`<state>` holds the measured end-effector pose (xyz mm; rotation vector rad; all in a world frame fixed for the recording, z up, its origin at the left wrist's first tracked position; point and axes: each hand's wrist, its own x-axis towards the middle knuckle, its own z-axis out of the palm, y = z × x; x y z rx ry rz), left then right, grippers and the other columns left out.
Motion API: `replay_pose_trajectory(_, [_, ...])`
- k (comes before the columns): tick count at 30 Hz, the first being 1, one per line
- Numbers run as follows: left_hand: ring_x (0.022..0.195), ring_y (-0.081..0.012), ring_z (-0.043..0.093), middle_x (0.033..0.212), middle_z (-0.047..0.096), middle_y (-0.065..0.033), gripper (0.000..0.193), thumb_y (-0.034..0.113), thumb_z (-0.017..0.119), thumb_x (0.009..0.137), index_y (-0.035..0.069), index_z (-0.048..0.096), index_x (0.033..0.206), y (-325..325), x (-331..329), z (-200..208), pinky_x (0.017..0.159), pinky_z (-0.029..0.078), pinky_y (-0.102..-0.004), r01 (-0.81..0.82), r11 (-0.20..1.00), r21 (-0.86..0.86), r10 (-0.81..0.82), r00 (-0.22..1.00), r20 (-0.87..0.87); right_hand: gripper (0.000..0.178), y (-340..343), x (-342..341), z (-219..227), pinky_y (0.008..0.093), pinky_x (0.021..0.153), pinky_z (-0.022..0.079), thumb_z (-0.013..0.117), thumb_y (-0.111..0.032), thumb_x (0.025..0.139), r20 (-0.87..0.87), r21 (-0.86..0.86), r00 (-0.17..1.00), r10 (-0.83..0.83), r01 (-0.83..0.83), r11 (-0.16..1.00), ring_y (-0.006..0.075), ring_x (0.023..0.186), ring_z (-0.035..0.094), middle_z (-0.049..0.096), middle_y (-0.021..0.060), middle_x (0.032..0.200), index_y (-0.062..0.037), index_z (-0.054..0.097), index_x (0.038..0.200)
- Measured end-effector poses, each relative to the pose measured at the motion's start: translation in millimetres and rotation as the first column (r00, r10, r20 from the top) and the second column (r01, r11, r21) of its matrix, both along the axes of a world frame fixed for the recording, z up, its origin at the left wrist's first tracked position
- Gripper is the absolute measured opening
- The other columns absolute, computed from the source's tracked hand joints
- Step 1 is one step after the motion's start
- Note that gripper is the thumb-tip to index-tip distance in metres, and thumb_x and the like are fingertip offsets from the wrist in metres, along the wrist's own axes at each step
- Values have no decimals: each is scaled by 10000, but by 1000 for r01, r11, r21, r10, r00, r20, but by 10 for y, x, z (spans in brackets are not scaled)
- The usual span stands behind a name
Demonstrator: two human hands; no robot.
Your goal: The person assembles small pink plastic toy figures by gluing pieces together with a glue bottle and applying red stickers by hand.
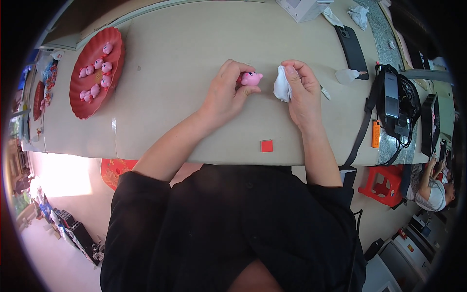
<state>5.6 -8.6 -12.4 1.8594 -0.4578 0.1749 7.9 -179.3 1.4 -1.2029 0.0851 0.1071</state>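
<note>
Between the thumb and fingers of my left hand is a small round pink figurine, with a dark patch on its upper side. My right hand pinches a crumpled white cloth just to the right of the figurine; cloth and figurine are apart. A thin pointed blade-like tool lies on the table, partly hidden behind my right hand. Nearer to me, a small red square block rests below and between the two hands.
A red scalloped plate at the left bears several pink figurines. Toward the right are a black phone, a white squeeze bottle, a black mesh bag and an orange lighter. A white box stands at the far edge.
</note>
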Motion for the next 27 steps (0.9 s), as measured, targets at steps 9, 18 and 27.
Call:
replay_pose_trajectory(9, [722, -210, 523, 844, 476, -103, 280, 6, 653, 703, 17, 476, 918, 5, -9, 20, 603, 459, -287, 4, 999, 33, -3, 1000, -16, 77, 253, -57, 21, 208, 615, 418, 588, -47, 792, 331, -369, 944, -1, 130, 920, 88, 706, 514, 522, 15, 798, -32, 588, 867])
replay_pose_trajectory(18, [667, -211, 515, 799, 463, -105, 261, -22, 642, 697, 16, 472, 892, 8, -17, 26, 562, 449, -292, 43, 992, 122, -53, 995, 79, 78, 233, -156, -36, 236, 580, 434, 602, 7, 733, 483, -503, 868, 116, 167, 848, 134, 667, 529, 524, 52, 749, -36, 625, 795])
replay_pose_trajectory(27, [675, -222, 506, 806, 460, -105, 279, -12, 649, 695, 10, 483, 918, 25, -32, 52, 573, 457, -292, 63, 989, 132, -71, 996, 58, 67, 233, -149, -66, 230, 541, 432, 598, -22, 748, 535, -560, 830, 155, 211, 801, 145, 620, 528, 536, 65, 755, -17, 602, 815])
